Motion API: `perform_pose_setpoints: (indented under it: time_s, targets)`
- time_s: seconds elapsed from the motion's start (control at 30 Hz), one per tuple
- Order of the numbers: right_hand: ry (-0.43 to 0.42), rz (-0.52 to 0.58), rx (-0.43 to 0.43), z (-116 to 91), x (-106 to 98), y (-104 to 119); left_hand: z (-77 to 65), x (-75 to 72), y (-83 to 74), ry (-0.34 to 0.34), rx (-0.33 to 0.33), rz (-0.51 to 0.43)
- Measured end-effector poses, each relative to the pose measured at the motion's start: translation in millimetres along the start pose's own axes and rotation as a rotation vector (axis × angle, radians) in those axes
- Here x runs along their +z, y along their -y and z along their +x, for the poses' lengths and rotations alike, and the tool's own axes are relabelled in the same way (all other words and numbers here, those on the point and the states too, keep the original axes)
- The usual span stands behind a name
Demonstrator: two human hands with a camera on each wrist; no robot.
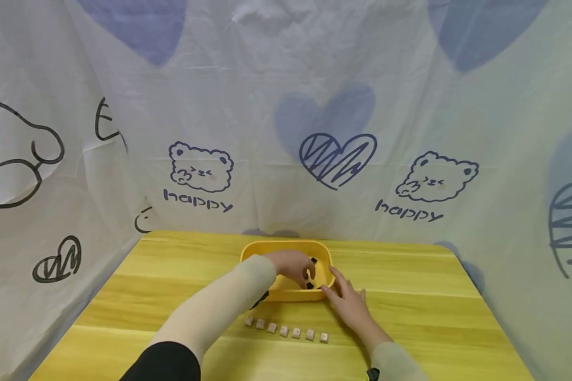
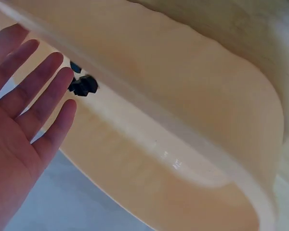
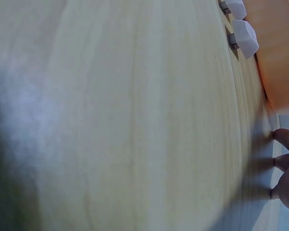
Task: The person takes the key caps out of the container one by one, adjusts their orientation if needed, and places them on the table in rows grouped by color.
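A yellow plastic basin [image 1: 286, 296] stands at the back middle of the table. My left hand [image 1: 292, 264] reaches down into it, with loosely bent fingers beside small black pieces [image 1: 310, 286]. In the left wrist view, the fingers of that hand [image 2: 29, 106] are spread, their tips near dark blocky pieces [image 2: 84, 85]; I see nothing gripped. My right hand [image 1: 351, 304] lies at the basin's near right corner, fingertips at the rim. In the right wrist view its fingers [image 3: 285, 139] reach down to the tabletop beside the basin's orange-looking wall [image 3: 279, 62].
Several small white keycaps [image 1: 284, 331] are lined up in a row in front of the basin. Close up, a white keycap [image 3: 244, 38] sits on a small grey base. Behind the wood-grain table [image 1: 410, 296] hangs a pale printed cloth [image 1: 267, 185].
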State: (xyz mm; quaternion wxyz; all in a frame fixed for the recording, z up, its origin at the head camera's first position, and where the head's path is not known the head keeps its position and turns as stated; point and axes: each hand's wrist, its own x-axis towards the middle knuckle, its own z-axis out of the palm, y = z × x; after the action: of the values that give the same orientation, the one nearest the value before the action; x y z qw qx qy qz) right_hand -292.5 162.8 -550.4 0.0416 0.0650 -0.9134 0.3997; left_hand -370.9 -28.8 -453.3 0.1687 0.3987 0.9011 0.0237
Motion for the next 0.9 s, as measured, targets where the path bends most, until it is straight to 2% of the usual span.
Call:
perform_pose_setpoints:
  time_s: [0.1, 0.2, 0.5, 0.8, 0.9]
  targets:
    - [0.001, -0.003, -0.001, -1, 0, -1, 7.0, 5.3, -2.0, 0.039, -0.012, 0.036]
    - [-0.005, 0.002, -0.002, -1, 0, -2, 13.2, 10.6, -4.2, 0.069, 0.009, 0.107]
    - [-0.020, -0.005, -0.014, 0, 1, -3, 28.6, 21.7, -2.2, 0.060, 0.108, 0.256]
    - [-0.029, -0.011, -0.022, -1, 0, -3, 30.3, 23.7, -0.5, 0.055, 0.167, 0.270]
    - [-0.030, -0.015, -0.022, 0, 0, -5, 29.8, 25.3, 1.9, 0.052, 0.156, 0.261]
